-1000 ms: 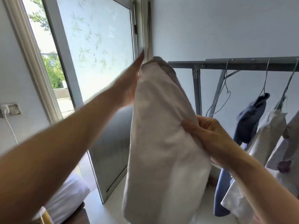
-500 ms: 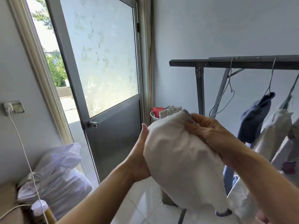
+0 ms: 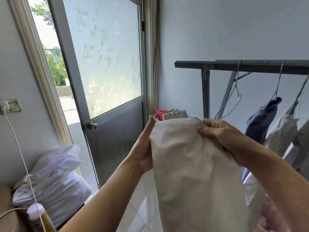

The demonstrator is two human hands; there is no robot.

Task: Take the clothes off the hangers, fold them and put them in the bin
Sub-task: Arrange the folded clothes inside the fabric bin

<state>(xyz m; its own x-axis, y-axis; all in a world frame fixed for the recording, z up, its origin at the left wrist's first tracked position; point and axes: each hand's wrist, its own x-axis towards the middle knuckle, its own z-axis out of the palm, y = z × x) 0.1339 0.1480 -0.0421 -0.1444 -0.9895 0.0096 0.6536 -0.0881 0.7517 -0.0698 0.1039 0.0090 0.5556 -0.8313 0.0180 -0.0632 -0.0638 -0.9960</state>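
1. Since the frame half a second back, the cream garment [image 3: 197, 164] has dropped from a rounded bundle into a longer, flatter hang. A second back it was up by the door glass. It is now lower, held in mid-air between both hands.
2. Right hand [image 3: 222, 136]: fingers curled over the garment's top right corner, gripping it.
3. Left hand [image 3: 143, 154]: laid flat against the garment's left edge, thumb straight up. The other fingers are behind the cloth, out of sight.
4. Containers: white bin [image 3: 155, 118] on the floor by the wall, between door frame and rack post, its rim partly covered by the garment's top edge. Inside it are a red piece [image 3: 160, 113] and folded beige pieces [image 3: 175, 113], stood on edge.
5. White plastic bag [image 3: 55, 173] at lower left, stuffed full and loosely closed; contents not discernible.
6. Rack [image 3: 234, 65]: one bare wire hanger [image 3: 234, 97], then a navy garment [image 3: 262, 119] and a grey garment [image 3: 282, 131], each on its own hanger.
7. Markings: leaf pattern on the frosted pane of the door [image 3: 113, 139].
8. Edges and room: the door stands ajar, with daylight showing on its left. Tiled floor [image 3: 138, 206] is open between door, bag and rack. A white cord [image 3: 18, 144] runs down from the wall socket [image 3: 10, 106] at the left edge.
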